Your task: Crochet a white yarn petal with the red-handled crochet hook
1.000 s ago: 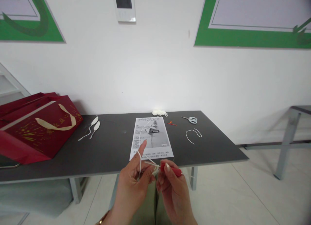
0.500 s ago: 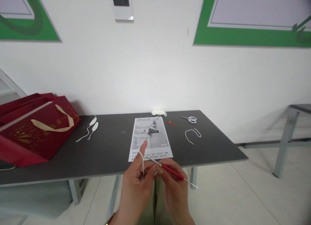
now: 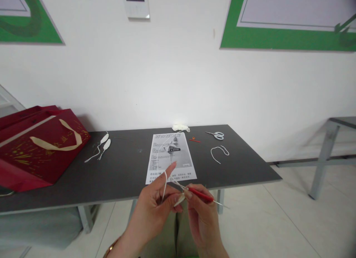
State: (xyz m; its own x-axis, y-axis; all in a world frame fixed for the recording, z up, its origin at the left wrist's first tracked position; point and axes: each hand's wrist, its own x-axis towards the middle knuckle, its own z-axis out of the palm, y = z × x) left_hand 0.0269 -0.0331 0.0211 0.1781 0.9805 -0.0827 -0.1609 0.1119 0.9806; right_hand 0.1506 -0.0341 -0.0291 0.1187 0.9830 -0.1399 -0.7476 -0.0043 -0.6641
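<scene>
My left hand (image 3: 155, 206) is closed in a pinch on a small white crocheted piece (image 3: 178, 200), with white yarn (image 3: 164, 182) looped over its raised forefinger. The yarn runs up across the printed sheet (image 3: 171, 157) to a small white yarn ball (image 3: 180, 127) at the table's back edge. My right hand (image 3: 201, 217) grips a red-handled crochet hook (image 3: 201, 195), whose metal tip meets the white piece. Both hands hover in front of the dark table's (image 3: 125, 176) near edge.
A red gift bag (image 3: 39, 146) with a cream handle lies at the left. Two white crocheted leaves (image 3: 103, 143), a loose yarn strand (image 3: 219, 154), small scissors (image 3: 217, 134) and a small orange pin (image 3: 195, 140) rest on the table. A metal bench frame (image 3: 322, 165) stands at the right.
My hands have shifted slightly and the hook's angle has changed as it works at the white piece. The view has tilted a little downward.
</scene>
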